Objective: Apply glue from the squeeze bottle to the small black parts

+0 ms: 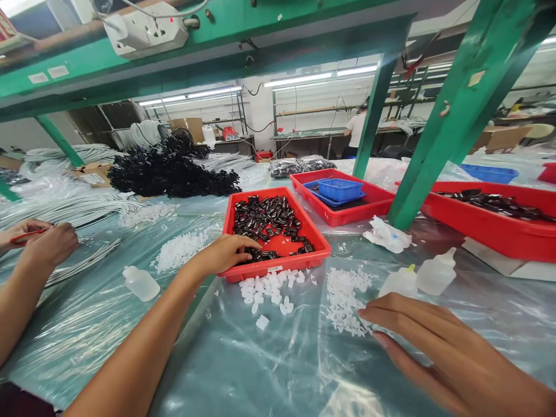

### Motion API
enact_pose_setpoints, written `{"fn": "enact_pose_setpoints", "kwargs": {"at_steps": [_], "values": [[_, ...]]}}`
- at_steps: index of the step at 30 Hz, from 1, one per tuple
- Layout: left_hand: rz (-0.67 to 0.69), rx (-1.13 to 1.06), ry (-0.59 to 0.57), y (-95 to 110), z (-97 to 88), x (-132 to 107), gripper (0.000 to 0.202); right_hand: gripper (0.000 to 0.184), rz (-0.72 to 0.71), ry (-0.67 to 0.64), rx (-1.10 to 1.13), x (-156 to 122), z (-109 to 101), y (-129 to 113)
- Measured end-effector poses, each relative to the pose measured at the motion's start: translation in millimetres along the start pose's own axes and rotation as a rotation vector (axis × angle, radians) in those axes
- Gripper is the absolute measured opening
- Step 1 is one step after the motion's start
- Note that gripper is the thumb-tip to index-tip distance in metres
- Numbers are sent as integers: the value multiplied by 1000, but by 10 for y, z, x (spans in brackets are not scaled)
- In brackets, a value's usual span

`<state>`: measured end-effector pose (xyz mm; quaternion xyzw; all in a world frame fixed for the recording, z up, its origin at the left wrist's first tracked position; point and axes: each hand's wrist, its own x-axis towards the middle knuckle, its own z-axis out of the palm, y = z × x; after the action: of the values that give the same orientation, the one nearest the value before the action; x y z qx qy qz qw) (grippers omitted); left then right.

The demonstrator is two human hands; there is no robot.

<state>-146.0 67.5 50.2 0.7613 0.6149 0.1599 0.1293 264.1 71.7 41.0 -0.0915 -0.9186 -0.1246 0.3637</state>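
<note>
My left hand [223,253] reaches over the near left side of a red tray [325,248]. Its fingers are slightly apart and touch the small black glossy parts [267,217] heaped there; no part shows held between them. On the right, my right hand [428,341] hovers low at the edge of a pile of tiny white pieces [347,298]. Thumb and fingers are stretched out with a gap between them, and I see nothing held. Flat white pieces [273,288] lie in front of the tray.
Another person's hands [47,243] hold a red-handled tool at far left. White squeeze bottles [436,272] stand beyond my right hand; another bottle [141,284] lies left. A green post [443,116] rises between red trays. Black bundled parts [165,168] sit behind.
</note>
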Motion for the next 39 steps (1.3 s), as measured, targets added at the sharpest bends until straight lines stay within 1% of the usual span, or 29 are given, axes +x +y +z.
{"fn": "enact_pose_setpoints", "kwargs": {"at_steps": [2, 4, 7, 11, 14, 19, 21, 23, 26, 28, 30, 32, 35, 37, 39], "values": [[0, 0, -39, 39, -27, -6, 36, 24, -7, -12, -5, -7, 7, -6], [-8, 3, -54, 59, -46, -14, 35, 24, -13, -14, -6, -11, 12, -5], [-28, 11, -42, 65, -52, -20, 31, 23, -23, -21, -20, -23, 18, 5], [-44, 7, -4, 100, -32, -13, 20, 24, -32, -16, -35, -51, 32, 17], [-17, -3, 56, 160, -9, -3, 16, 24, -29, 3, -35, -50, 37, 21], [70, -1, 222, 239, 48, 13, 29, 22, -26, 3, -6, 6, 20, 21], [114, -9, 291, 286, 74, 8, 24, 22, -15, 1, 11, 17, 13, 19], [162, -28, 349, 385, 107, -18, 17, 22, -3, -13, 16, 11, 12, 11], [248, -83, 411, 661, 208, -105, 9, 23, 38, -57, 27, -18, 16, -22], [333, -191, 446, 899, 331, -189, 6, 23, 106, -72, 51, -32, 16, -61], [391, -354, 434, 1123, 493, -278, 6, 23, 225, -88, 123, -29, 11, -110], [376, -496, 399, 1288, 663, -356, 7, 23, 336, -110, 260, -8, 4, -164], [366, -599, 372, 1390, 846, -428, 12, 12, 431, -103, 477, 32, 5, -242], [414, -582, 361, 1387, 888, -447, 21, 9, 476, -87, 567, 43, 15, -285], [481, -539, 347, 1369, 878, -456, 28, 11, 514, -87, 619, 35, 31, -313]]}}
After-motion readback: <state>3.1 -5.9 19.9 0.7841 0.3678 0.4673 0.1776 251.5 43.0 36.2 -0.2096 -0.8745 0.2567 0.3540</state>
